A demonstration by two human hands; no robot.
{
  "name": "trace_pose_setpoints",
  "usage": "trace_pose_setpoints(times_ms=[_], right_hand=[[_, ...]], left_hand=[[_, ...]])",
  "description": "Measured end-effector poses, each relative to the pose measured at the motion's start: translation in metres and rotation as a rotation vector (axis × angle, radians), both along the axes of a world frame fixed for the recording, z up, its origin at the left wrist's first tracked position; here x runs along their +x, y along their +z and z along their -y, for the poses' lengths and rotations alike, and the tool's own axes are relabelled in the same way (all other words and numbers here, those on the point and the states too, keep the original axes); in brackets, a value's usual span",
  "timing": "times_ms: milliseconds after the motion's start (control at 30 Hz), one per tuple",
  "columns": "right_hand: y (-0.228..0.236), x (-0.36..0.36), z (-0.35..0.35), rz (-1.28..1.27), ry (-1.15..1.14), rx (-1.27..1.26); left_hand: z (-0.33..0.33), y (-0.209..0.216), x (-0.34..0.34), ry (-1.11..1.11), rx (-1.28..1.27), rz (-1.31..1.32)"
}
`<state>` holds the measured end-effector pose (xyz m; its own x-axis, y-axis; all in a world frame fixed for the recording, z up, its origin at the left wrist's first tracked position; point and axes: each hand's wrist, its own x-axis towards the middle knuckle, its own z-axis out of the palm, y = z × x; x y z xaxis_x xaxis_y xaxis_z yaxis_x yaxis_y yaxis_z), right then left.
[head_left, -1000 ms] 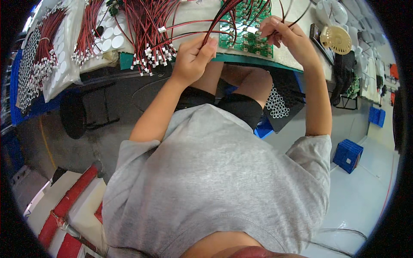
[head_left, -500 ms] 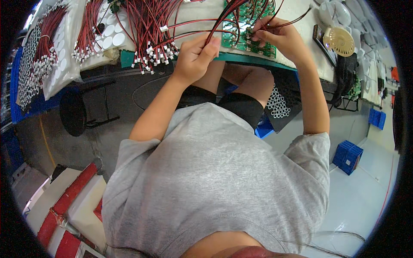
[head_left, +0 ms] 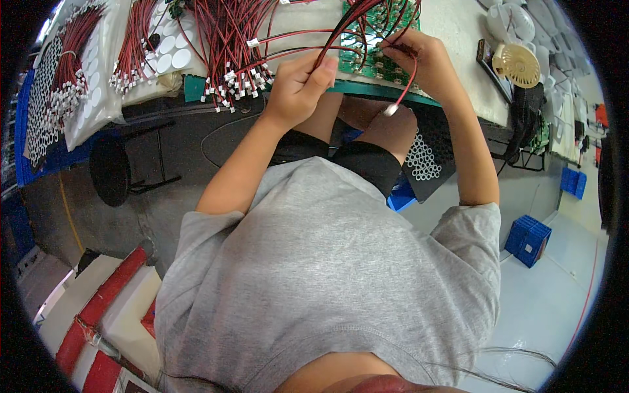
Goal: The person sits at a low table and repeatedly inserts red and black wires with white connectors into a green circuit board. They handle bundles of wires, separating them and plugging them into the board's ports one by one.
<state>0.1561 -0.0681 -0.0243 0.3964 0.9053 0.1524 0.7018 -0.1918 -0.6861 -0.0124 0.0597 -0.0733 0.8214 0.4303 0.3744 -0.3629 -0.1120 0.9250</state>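
Note:
My left hand (head_left: 303,86) is closed round a bundle of red and black wires (head_left: 342,27) at the near edge of the table. Over the right part of a green circuit board (head_left: 380,71), my right hand (head_left: 419,60) pinches a red and black wire (head_left: 414,73). That wire hangs down past the table edge and ends in a white connector (head_left: 391,109). More wires loop across the board, which carries many small parts. My right fingertips are partly hidden, so I cannot tell whether they touch the board.
A heap of wires with white connectors (head_left: 239,82) overhangs the table edge on the left. Farther left lie more wire bundles (head_left: 69,92) and white discs (head_left: 171,52). To the right are a cream slotted cup (head_left: 516,64) and white housings (head_left: 510,23).
My right hand has turned and shifted slightly. The wire end that pointed up to the right now hangs down toward my lap. The left hand stays nearly still.

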Motion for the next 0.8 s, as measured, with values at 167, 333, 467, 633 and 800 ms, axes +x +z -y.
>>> trace_pose_setpoints(times_ms=[167, 333, 467, 633, 800], right_hand=[[0.008, -0.003, -0.002, 0.366, 0.092, 0.018], [0.007, -0.004, -0.004, 0.513, 0.152, 0.047], [0.004, 0.000, -0.004, 0.521, 0.220, 0.075], [0.005, 0.005, -0.004, 0.533, 0.256, 0.108], [0.003, -0.005, -0.001, 0.447, 0.173, 0.024]], left_hand=[[-0.001, -0.001, 0.001, -0.011, 0.004, 0.012], [-0.003, -0.001, -0.002, 0.001, -0.017, -0.083], [-0.002, 0.000, 0.000, -0.028, 0.017, -0.021], [-0.001, -0.001, -0.001, -0.020, 0.003, -0.009], [0.000, -0.001, -0.002, -0.019, -0.013, -0.036]])
